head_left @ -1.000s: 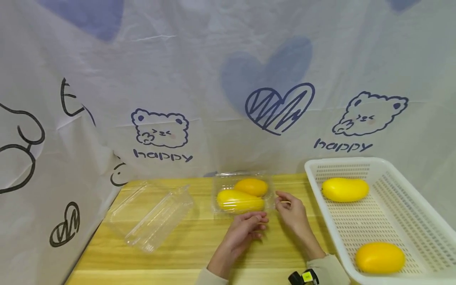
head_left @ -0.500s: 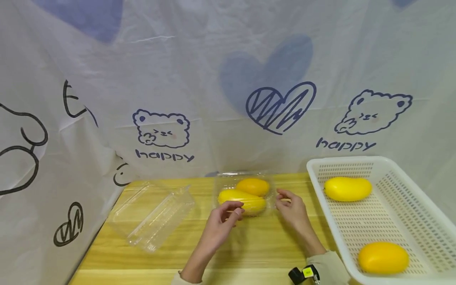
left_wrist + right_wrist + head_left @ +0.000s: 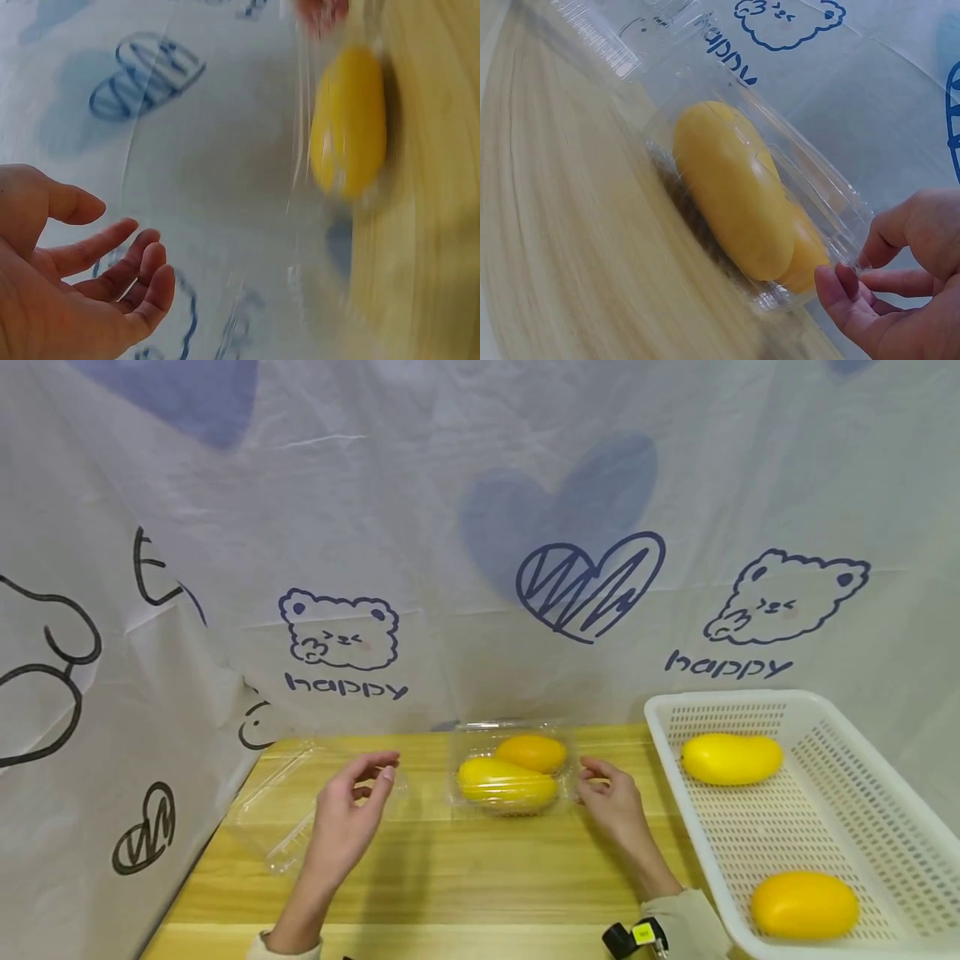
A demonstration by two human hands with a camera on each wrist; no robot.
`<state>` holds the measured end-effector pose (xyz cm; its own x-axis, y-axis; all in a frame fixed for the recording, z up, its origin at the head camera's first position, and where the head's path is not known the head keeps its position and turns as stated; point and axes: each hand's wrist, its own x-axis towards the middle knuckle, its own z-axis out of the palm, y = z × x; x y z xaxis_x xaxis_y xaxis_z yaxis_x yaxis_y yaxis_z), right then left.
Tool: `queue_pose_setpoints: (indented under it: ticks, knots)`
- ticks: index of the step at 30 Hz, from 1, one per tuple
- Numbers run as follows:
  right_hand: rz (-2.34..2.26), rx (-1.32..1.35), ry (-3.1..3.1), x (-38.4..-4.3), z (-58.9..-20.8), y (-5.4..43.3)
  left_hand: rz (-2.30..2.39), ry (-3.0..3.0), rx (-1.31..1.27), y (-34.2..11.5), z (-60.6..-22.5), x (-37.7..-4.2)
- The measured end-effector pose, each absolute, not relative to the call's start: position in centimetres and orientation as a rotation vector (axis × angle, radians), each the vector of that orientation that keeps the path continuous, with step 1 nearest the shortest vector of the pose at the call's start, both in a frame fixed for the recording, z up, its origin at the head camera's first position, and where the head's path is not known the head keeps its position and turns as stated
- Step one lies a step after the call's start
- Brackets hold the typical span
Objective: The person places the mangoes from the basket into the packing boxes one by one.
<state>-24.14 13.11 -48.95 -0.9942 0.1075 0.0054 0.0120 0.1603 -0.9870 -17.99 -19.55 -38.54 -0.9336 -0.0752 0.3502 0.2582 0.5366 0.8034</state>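
Observation:
A clear plastic box (image 3: 514, 810) stands near the back of the table with two yellow, mango-like fruits (image 3: 507, 785) inside. Streaks of glare cross them, so clear plastic appears to lie over the fruit. My right hand (image 3: 613, 797) is at the box's right end; in the right wrist view its thumb and fingertips pinch the box's corner edge. My left hand (image 3: 348, 818) hovers above another clear plastic container (image 3: 281, 810) on the left, partly hiding it. Its fingers are loosely bent and hold nothing, and in the left wrist view they are apart from any object.
A white perforated basket (image 3: 686, 839) stands on the right, holding one yellow fruit (image 3: 731, 758) at the back and another orange-yellow fruit (image 3: 805, 904) at the front. Behind the wooden table (image 3: 465, 893) hangs a printed curtain (image 3: 450, 527), which also runs along the left side.
My left hand has moved left, from the front of the filled box across to the other clear container. My right hand has stayed at the box's right end.

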Motion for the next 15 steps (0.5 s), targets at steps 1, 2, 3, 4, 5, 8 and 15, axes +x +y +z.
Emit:
queue_pose_setpoints:
  ticks: [1, 2, 3, 4, 5, 8, 15]
  knots:
    - [1.984, -0.123, -2.335, -24.2, -48.9, 13.1, -1.319, -2.444, -0.132, -20.4, -38.3, -17.9]
    - [1.981, -0.123, -2.333, -24.2, -49.0, 13.0, -1.28, -2.456, -0.116, -21.2, -38.1, -17.9]
    - [1.982, -0.125, -2.332, -24.1, -49.0, 13.0, -1.236, -2.471, -0.099, -22.1, -38.0, -17.8]
    - [1.984, -0.128, -2.329, -24.1, -49.0, 13.0, -1.19, -2.483, -0.089, -22.9, -38.0, -17.7]
    - [1.988, -0.13, -2.325, -24.1, -49.0, 13.0, -1.139, -2.498, -0.079, -23.8, -38.0, -17.7]
    - [2.018, -0.128, -2.31, -24.0, -49.0, 13.0, -1.008, -2.558, -0.036, -26.3, -38.2, -17.4]
    - [2.065, -0.133, -2.297, -24.0, -48.7, 13.1, -0.866, -2.808, 0.081, -31.1, -39.4, -16.8]
